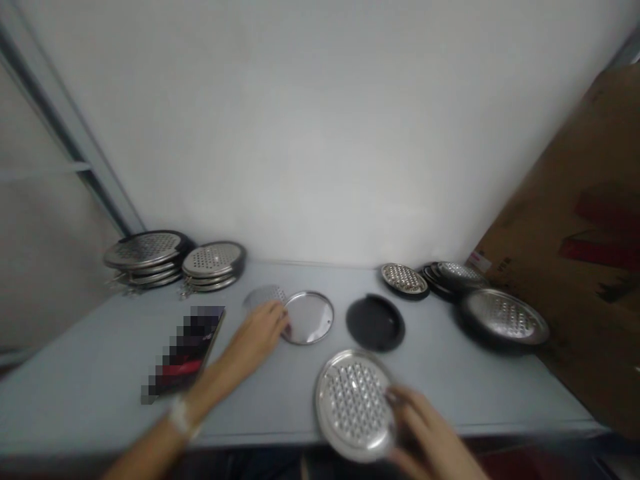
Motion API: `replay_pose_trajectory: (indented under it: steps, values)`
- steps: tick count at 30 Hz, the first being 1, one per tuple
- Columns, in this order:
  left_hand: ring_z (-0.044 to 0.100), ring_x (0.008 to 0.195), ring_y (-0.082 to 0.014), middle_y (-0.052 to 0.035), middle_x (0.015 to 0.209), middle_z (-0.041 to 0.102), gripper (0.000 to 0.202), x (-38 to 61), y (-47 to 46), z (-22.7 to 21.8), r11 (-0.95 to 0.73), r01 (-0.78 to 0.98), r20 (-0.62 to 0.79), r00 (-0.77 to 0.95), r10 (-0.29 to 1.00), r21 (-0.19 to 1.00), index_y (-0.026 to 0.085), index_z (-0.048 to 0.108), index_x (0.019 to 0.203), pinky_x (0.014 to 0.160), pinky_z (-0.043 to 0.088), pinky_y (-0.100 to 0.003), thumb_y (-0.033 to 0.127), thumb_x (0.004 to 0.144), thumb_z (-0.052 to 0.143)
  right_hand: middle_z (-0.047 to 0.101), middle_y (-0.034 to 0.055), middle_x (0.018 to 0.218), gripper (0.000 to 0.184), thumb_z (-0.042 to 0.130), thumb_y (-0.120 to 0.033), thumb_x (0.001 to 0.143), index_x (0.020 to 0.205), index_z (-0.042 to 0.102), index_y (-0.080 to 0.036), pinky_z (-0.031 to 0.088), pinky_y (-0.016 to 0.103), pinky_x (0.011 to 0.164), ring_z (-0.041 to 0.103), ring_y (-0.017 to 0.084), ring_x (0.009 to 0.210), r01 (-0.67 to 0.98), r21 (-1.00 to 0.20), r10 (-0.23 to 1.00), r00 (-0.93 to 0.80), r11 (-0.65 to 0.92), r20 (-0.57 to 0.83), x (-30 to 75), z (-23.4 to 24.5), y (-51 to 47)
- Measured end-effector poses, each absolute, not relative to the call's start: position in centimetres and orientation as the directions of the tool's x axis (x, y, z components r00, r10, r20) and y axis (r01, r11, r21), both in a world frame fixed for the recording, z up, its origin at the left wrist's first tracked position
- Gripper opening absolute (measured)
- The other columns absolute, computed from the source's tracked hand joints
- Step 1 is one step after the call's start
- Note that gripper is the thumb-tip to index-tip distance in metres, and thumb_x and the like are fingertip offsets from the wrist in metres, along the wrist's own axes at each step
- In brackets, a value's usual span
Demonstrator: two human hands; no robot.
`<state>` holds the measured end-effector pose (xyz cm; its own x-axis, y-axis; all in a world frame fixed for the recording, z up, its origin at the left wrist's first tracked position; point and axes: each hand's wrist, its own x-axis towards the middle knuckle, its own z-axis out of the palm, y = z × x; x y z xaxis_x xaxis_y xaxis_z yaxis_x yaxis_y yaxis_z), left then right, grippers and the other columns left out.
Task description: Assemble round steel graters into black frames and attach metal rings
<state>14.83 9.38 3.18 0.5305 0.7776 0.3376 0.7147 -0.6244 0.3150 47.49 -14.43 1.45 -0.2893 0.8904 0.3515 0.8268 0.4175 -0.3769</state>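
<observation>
L hand (263,330) touches 1 lid (311,317), R hand (430,437) grips 1 grater (353,403)

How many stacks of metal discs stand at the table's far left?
2: a larger stack in the back-left corner, a smaller stack just right of it. Discs within each can't be counted.

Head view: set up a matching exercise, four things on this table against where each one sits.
Things
1. nearest perforated disc
2. plain rimmed disc
3. black disc
4. cardboard box

Places
A. lying flat on the table, mid-table, no hand on it
B. standing along the table's right side
C. held by the right hand at the near edge
D. touched at its rim by the left hand

Pairs: 1-C, 2-D, 3-A, 4-B
</observation>
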Motion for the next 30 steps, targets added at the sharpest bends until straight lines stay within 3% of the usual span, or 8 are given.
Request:
replay_pose_trajectory:
  steps: [4, 11, 15, 20, 26, 30]
  values:
    - [0.056, 0.127, -0.0346, -0.0180, 0.132, 0.064, 0.035, 13.7, 13.5, 3.0, -0.538, 0.816, 0.275, 0.478, 0.834, 0.213, 0.017, 0.063, 0.123, 0.110, 0.040, -0.053, 0.032, 0.095, 0.048, 0.055, 0.0119, 0.143, 0.039, 0.073, -0.023, 0.088, 0.122, 0.054, -0.026, 0.052, 0.045, 0.108, 0.055, 0.030, 0.132, 0.832, -0.409, 0.914, -0.258, 0.375, 0.314, 45.0, 1.3, -11.5]
    - [0.062, 0.122, -0.0352, -0.0166, 0.130, 0.067, 0.043, 10.7, 14.8, 3.5, -0.516, 0.839, 0.141, 0.497, 0.856, 0.175, 0.020, 0.066, 0.124, 0.107, 0.044, -0.048, 0.038, 0.087, 0.056, 0.060, 0.0120, 0.126, 0.021, 0.072, -0.023, 0.088, 0.103, 0.057, -0.023, 0.050, 0.053, 0.104, 0.055, 0.032, 0.124, 0.815, -0.447, 0.905, -0.205, 0.368, 0.372, 42.4, 1.9, -7.2]
    - [0.063, 0.116, -0.0371, -0.0177, 0.126, 0.066, 0.047, 9.7, 13.5, 4.0, -0.496, 0.855, 0.130, 0.480, 0.867, 0.152, 0.018, 0.066, 0.125, 0.104, 0.046, -0.050, 0.044, 0.087, 0.057, 0.059, 0.0134, 0.128, 0.026, 0.072, -0.025, 0.087, 0.109, 0.056, -0.022, 0.047, 0.057, 0.106, 0.049, 0.035, 0.128, 0.824, -0.440, 0.903, -0.186, 0.358, 0.387, 42.0, 1.6, -7.3]
    - [0.062, 0.113, -0.0345, -0.0146, 0.122, 0.065, 0.051, 9.3, 12.4, 4.2, -0.486, 0.857, 0.138, 0.467, 0.873, 0.173, 0.020, 0.062, 0.131, 0.102, 0.047, -0.047, 0.047, 0.088, 0.057, 0.058, 0.0124, 0.128, 0.023, 0.070, -0.023, 0.090, 0.110, 0.057, -0.022, 0.048, 0.051, 0.104, 0.053, 0.032, 0.123, 0.781, -0.503, 0.913, -0.204, 0.369, 0.354, 42.1, 2.0, -7.8]
    - [0.063, 0.112, -0.0317, -0.0119, 0.119, 0.065, 0.058, 9.3, 11.1, 5.1, -0.483, 0.829, 0.119, 0.470, 0.875, 0.282, 0.021, 0.057, 0.136, 0.101, 0.047, -0.043, 0.055, 0.089, 0.057, 0.059, 0.0117, 0.125, 0.020, 0.066, -0.021, 0.092, 0.110, 0.056, -0.022, 0.049, 0.049, 0.100, 0.055, 0.030, 0.117, 0.765, -0.517, 0.911, -0.224, 0.385, 0.346, 42.2, 2.3, -7.9]
    - [0.062, 0.114, -0.0337, -0.0119, 0.123, 0.064, 0.057, 9.0, 10.3, 5.6, -0.445, 0.863, 0.137, 0.424, 0.895, 0.239, 0.023, 0.057, 0.136, 0.099, 0.047, -0.045, 0.057, 0.089, 0.056, 0.060, 0.0117, 0.122, 0.019, 0.065, -0.024, 0.094, 0.111, 0.056, -0.021, 0.049, 0.051, 0.100, 0.054, 0.031, 0.116, 0.780, -0.500, 0.917, -0.239, 0.377, 0.318, 42.2, 2.4, -7.8]
